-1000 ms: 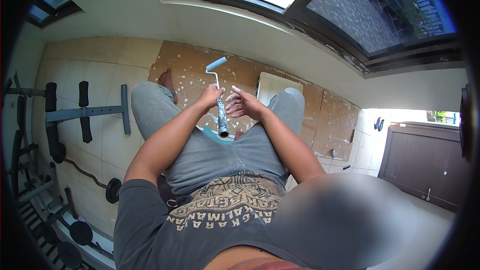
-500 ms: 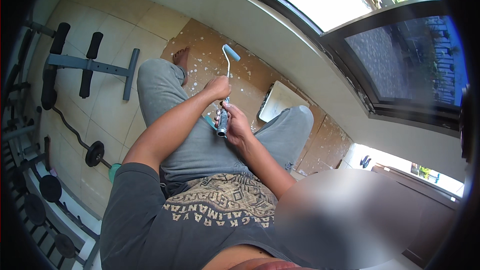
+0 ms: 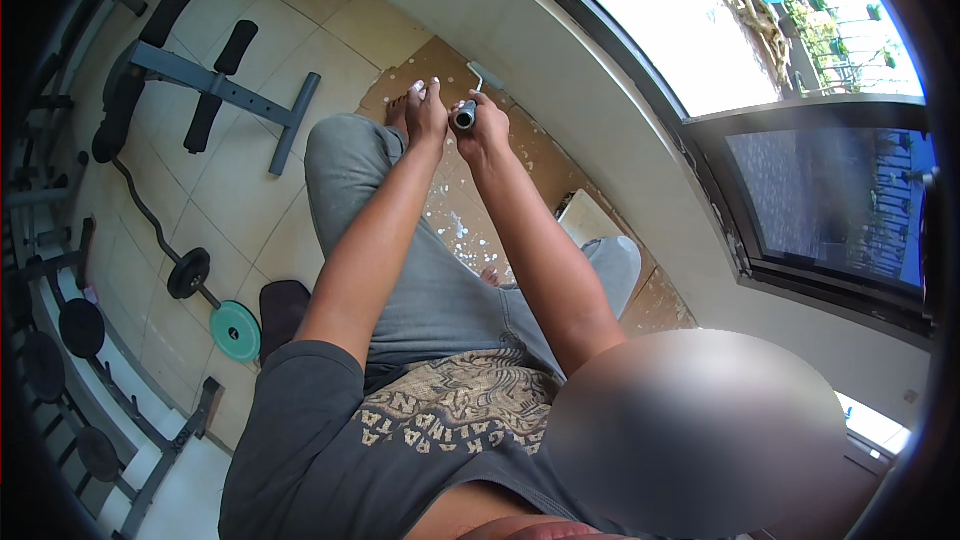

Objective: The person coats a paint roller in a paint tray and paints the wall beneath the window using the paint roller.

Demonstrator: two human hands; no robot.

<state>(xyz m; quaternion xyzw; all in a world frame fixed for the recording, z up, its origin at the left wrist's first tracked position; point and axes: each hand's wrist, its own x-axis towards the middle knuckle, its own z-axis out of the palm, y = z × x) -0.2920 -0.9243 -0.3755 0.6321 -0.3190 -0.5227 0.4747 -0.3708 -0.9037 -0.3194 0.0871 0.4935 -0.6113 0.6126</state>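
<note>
My right hand is wrapped round the handle of a paint roller, whose dark butt end faces me. Beyond it, the roller's pale blue sleeve is at the foot of the white wall; whether it touches, I cannot tell. Close by on the left, my left hand is off the roller, its fingers extended and pale paint on the tips. A whitish paint tray lies on the floor beside my right knee, partly hidden by my arm and leg.
Paint-spattered brown sheeting covers the floor along the wall. A dark-framed window stands open on the right. At left are a padded exercise bench, a curved barbell with a green plate, and a weight rack.
Both hands have moved forward, toward the wall. My left hand has let go of the roller's wire frame. The sleeve has shifted to the wall's foot, and the view has turned slightly.
</note>
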